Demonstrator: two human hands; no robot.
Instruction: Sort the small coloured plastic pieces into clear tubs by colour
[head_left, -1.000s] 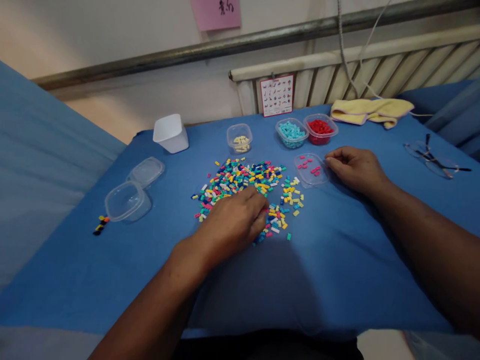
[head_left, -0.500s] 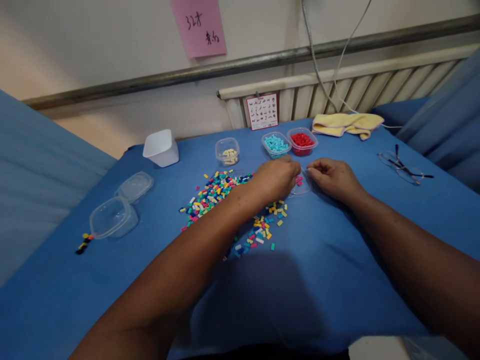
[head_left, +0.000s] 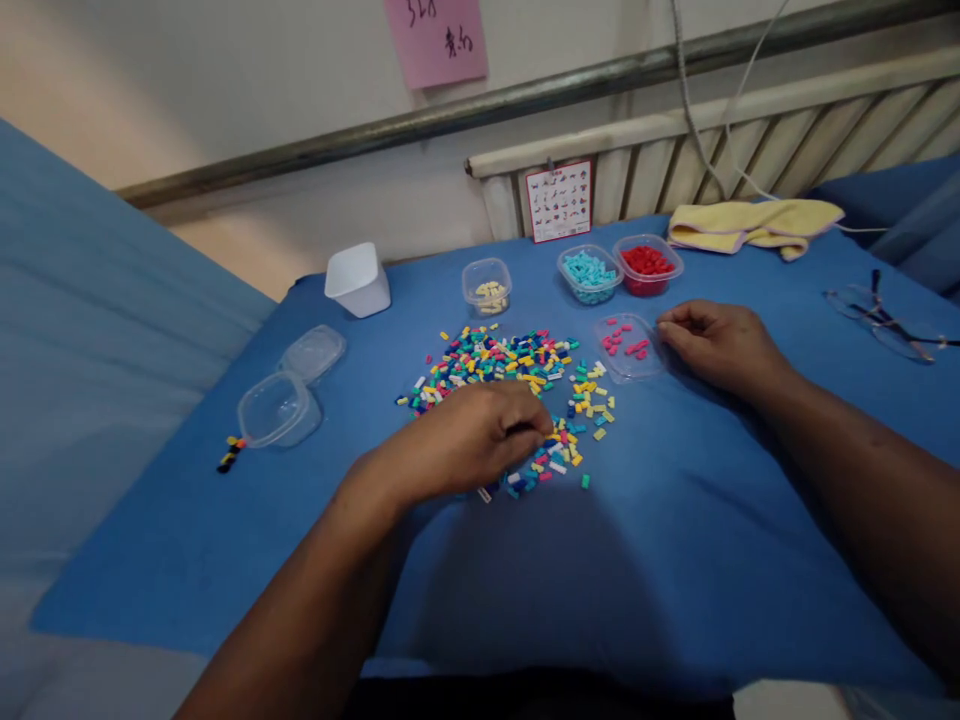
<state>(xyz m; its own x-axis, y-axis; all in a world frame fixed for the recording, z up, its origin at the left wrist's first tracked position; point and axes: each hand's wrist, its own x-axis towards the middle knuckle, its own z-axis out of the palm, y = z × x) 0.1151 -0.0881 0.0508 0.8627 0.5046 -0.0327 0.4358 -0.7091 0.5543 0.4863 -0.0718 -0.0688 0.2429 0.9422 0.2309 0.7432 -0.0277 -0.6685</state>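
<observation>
A heap of small coloured bricks (head_left: 510,365) lies spread on the blue cloth (head_left: 675,540). My left hand (head_left: 472,435) rests on the near part of the heap, fingers curled and pinched together over the bricks; what they hold is hidden. A clear lid (head_left: 628,346) with a few pink bricks on it lies to the right of the heap. My right hand (head_left: 720,340) sits beside that lid, fingers curled at its right edge. Behind stand small clear tubs of cream bricks (head_left: 487,285), light blue bricks (head_left: 587,272) and red bricks (head_left: 646,264).
A white tub (head_left: 358,279) stands at the back left. An empty clear tub (head_left: 277,409) and a clear lid (head_left: 313,352) sit left, with a short black-and-yellow brick strip (head_left: 229,455) beside them. A yellow towel (head_left: 754,223) and glasses (head_left: 881,320) lie right. A printed card (head_left: 558,200) leans on the radiator.
My left hand has drawn back from the lid with pink bricks to the near part of the heap. My right hand stays beside the lid. The camera view shifted slightly.
</observation>
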